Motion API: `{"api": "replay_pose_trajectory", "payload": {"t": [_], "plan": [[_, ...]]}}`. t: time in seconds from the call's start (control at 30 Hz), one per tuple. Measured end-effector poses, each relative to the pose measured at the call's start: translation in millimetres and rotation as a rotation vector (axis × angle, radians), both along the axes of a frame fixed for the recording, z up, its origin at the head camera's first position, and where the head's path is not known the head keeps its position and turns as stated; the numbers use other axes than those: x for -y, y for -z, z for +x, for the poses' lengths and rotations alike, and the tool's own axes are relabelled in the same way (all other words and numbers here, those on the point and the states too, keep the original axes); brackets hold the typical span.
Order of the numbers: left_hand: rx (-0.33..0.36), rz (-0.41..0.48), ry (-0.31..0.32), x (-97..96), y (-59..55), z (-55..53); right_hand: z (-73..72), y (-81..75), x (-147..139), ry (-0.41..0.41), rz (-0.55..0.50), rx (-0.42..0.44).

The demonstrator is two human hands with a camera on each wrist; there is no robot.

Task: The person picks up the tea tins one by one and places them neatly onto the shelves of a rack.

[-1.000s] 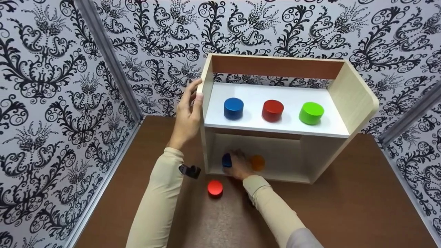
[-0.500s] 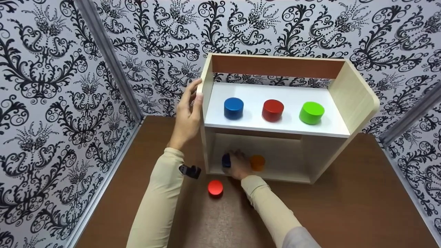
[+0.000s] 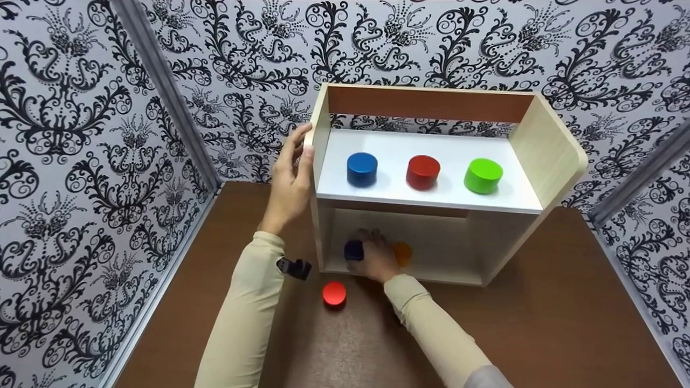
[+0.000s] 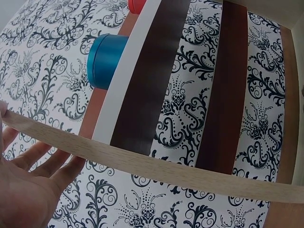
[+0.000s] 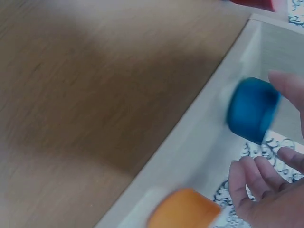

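My left hand (image 3: 291, 178) grips the left side panel of a small wooden shelf (image 3: 428, 203), thumb on the near side and fingers behind the edge, as the left wrist view shows. Inside the lower compartment my right hand (image 3: 377, 256) is beside a dark blue cylinder (image 3: 353, 250). In the right wrist view the thumb is at the rim of this blue cylinder (image 5: 251, 109), while the other fingers (image 5: 259, 175) stay apart from it. An orange cylinder (image 3: 402, 253) stands just right of the right hand, partly hidden by it.
On the white upper board stand a blue cylinder (image 3: 361, 169), a red cylinder (image 3: 422, 172) and a green cylinder (image 3: 483, 175). Another red cylinder (image 3: 334, 294) sits on the brown table (image 3: 560, 323) before the shelf's left front corner. Patterned walls (image 3: 81, 108) enclose the table.
The right hand's fingers have loosened from the blue cylinder in the lower compartment, and more of its top shows. The left hand keeps its place on the panel. The head view has shifted slightly.
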State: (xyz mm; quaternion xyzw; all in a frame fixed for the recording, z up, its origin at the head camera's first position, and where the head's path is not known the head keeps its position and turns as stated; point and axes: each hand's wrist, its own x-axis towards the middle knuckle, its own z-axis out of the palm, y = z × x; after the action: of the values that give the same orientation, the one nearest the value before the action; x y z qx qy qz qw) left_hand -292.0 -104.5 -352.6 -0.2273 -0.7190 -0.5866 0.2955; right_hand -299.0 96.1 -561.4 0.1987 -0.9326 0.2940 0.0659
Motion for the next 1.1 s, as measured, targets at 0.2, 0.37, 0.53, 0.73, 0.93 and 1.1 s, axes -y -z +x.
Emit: {"api": "replay_pose_trajectory", "payload": {"t": [0.2,0.37,0.53,0.73,0.93,1.1], "plan": [[0.006,0.005,0.008,0.0,-0.2,0.2,15.4,-6.1,-6,-0.001,-0.029,-0.104],[0.009,-0.003,0.004,0.9,-0.1,0.1,33.7,-5.2,-14,-0.027,-0.085,-0.131],[0.009,-0.007,0.003,1.5,1.0,0.1,54.9,-2.1,-20,-0.019,-0.077,-0.075],[0.008,0.001,0.020,0.9,0.4,0.3,74.6,2.2,-20,-0.078,-0.087,-0.006],[-0.001,0.003,0.015,0.9,-0.4,1.0,86.8,9.5,-18,-0.113,-0.065,0.038],[-0.019,0.011,0.023,0.5,0.2,0.3,88.7,17.8,-14,-0.132,-0.017,0.035]]}}
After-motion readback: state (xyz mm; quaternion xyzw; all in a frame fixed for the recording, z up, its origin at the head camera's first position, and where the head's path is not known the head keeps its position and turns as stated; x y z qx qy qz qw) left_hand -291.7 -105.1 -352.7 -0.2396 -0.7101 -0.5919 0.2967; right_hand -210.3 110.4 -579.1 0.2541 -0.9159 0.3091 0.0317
